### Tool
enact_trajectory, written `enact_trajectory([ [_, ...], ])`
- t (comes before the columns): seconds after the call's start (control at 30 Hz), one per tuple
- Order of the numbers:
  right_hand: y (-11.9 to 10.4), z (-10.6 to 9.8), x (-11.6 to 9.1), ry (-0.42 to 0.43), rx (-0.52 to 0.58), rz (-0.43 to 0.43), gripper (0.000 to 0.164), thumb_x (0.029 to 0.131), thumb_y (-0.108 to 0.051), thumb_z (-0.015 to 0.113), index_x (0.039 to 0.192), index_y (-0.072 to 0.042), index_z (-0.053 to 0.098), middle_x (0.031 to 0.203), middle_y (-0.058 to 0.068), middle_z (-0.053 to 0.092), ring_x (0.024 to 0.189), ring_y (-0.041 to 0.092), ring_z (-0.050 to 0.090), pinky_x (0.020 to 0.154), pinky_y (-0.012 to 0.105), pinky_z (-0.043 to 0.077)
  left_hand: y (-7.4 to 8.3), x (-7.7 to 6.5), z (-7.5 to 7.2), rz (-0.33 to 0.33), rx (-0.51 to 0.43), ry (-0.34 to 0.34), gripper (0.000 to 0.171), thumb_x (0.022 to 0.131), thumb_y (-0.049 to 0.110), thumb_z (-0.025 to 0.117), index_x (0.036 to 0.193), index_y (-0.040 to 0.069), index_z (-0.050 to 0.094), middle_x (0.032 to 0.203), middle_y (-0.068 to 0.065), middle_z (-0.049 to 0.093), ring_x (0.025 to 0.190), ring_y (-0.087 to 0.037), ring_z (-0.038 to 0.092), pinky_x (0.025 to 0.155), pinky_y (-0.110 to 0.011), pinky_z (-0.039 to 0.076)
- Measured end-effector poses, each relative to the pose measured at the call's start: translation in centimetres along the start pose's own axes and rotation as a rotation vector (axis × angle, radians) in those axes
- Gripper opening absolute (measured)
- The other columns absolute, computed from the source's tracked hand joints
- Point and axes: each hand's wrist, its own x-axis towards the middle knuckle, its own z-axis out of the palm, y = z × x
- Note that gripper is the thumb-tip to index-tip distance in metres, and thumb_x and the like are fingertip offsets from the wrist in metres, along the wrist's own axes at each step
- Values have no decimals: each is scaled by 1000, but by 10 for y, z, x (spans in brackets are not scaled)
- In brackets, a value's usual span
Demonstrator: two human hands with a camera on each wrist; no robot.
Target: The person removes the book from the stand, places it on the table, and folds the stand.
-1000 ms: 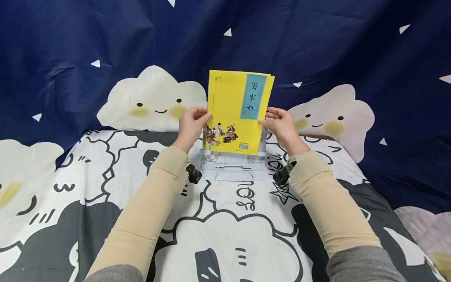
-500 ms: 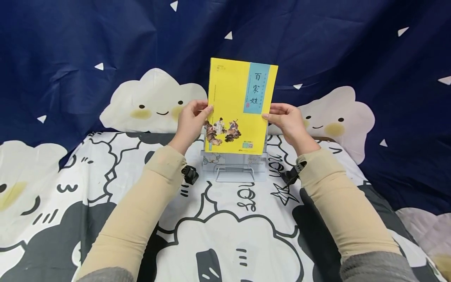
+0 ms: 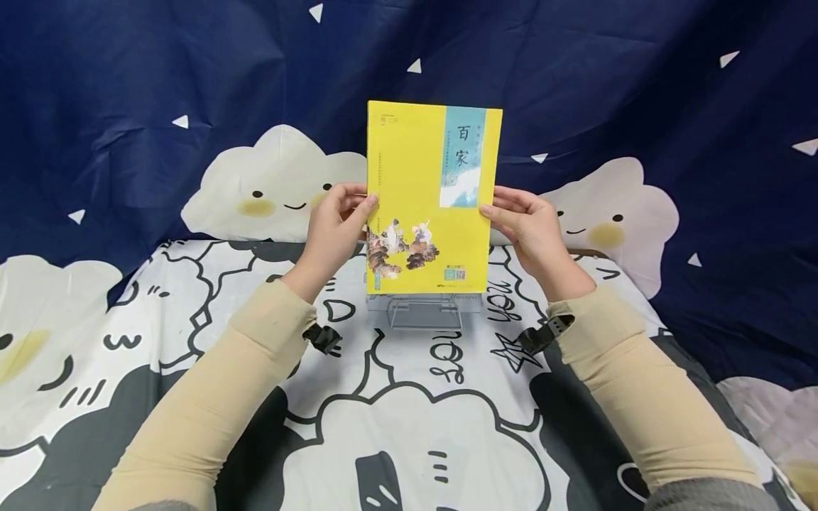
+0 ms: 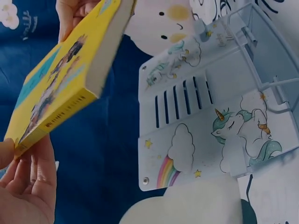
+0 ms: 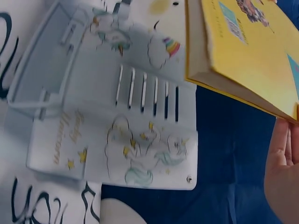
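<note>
Yellow and thick, a book is being held between the left grip and the right grip, each clamping one side edge (glare is whitening the lower part of the cover's blue title panel). Below the grips and apart from the book, a white unicorn-printed stand is resting on patterned cloth; blue fabric is hanging behind both grips.

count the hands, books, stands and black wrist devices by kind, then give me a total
Hands: 2 (left hand, right hand)
Books: 1 (yellow book)
Stands: 1 (unicorn-print stand)
Black wrist devices: 2 (left device, right device)
Total: 6
</note>
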Motion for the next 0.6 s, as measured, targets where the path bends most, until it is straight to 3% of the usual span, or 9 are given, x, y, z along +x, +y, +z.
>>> enact_trajectory([
  [0.2, 2, 8, -15, -22, 118, -62, 42, 85, 11, 70, 125, -1, 59, 93, 4, 76, 82, 14, 74, 72, 21, 60, -2, -12, -9, 13, -30, 1, 35, 102, 26, 58, 128, 2, 57, 108, -19, 72, 74, -9, 66, 62, -24, 59],
  [0.43, 9, 19, -38, -30, 99, -125, 28, 86, 11, 68, 105, -10, 70, 89, 0, 74, 76, 9, 70, 67, 18, 58, -9, -30, -22, -38, -77, 12, 41, 101, 26, 60, 135, 5, 56, 109, -22, 72, 64, -8, 68, 63, -25, 60],
  [0.6, 15, 28, -49, 0, 96, -115, 22, 87, 6, 71, 97, -14, 75, 88, -1, 73, 76, 9, 68, 68, 17, 57, -11, -41, -28, -36, -110, 49, 45, 100, 27, 61, 140, 10, 52, 94, -1, 77, 59, -9, 66, 61, -25, 58],
])
